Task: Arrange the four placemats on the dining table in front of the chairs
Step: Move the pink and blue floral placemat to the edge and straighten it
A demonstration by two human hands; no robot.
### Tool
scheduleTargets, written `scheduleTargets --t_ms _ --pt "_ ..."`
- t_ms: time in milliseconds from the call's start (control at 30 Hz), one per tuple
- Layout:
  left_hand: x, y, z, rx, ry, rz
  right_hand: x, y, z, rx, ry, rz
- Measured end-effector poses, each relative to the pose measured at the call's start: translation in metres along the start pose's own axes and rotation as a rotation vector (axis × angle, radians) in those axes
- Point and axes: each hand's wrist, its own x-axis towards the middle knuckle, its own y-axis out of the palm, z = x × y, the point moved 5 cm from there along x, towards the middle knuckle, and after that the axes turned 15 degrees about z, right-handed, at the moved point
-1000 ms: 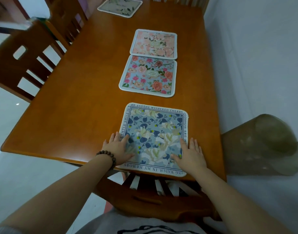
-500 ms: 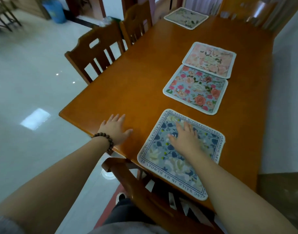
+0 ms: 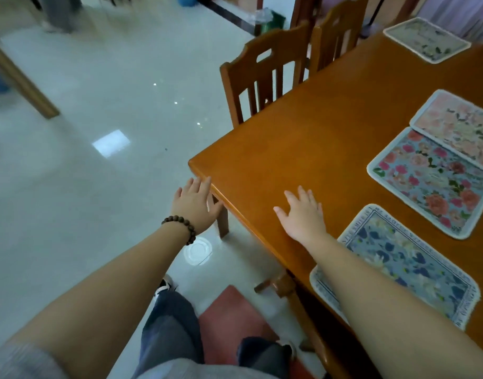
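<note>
The wooden dining table (image 3: 311,138) fills the right side. A blue floral placemat (image 3: 415,266) with a lettered border lies at the near edge, partly under my right forearm. Beyond it lie a blue-and-pink rose placemat (image 3: 434,181) and a pale pink placemat (image 3: 461,124), edge to edge. A pale green placemat (image 3: 426,39) sits at the far end. My right hand (image 3: 303,214) rests flat and open on bare wood, left of the blue mat. My left hand (image 3: 194,203), with a bead bracelet, is open at the table's near left corner, off the top.
Two wooden chairs (image 3: 265,69) stand along the table's left side. Another chair (image 3: 297,299) is tucked under the near edge by my legs. A red mat (image 3: 229,321) and a round white disc (image 3: 198,251) lie on the shiny tiled floor.
Both hands have left the blue placemat and slid left; the right now lies on bare wood, the left is past the corner. The view has swung left toward the floor.
</note>
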Motion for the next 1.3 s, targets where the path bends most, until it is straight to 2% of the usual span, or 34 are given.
scheduleTargets --t_ms 267,467,767,1067,1300 --pt "0.102 -0.031 0.096 0.082 0.204 0.099 0.072 -0.009 0.13 0.038 0.159 0.0" --pt "0.16 -0.088 0.112 0.168 0.337 0.111 0.089 -0.028 0.175 0.157 0.312 -0.045" --pt "0.227 -0.12 0.04 0.229 0.664 0.15 0.117 -0.068 0.162 0.321 0.523 -0.14" --pt "0.342 -0.161 -0.072 0.382 1.005 0.191 0.208 -0.096 0.107 0.537 0.707 -0.284" --pt "0.415 -0.207 -0.156 0.553 1.201 0.276 0.26 -0.123 0.077 0.647 0.885 -0.173"
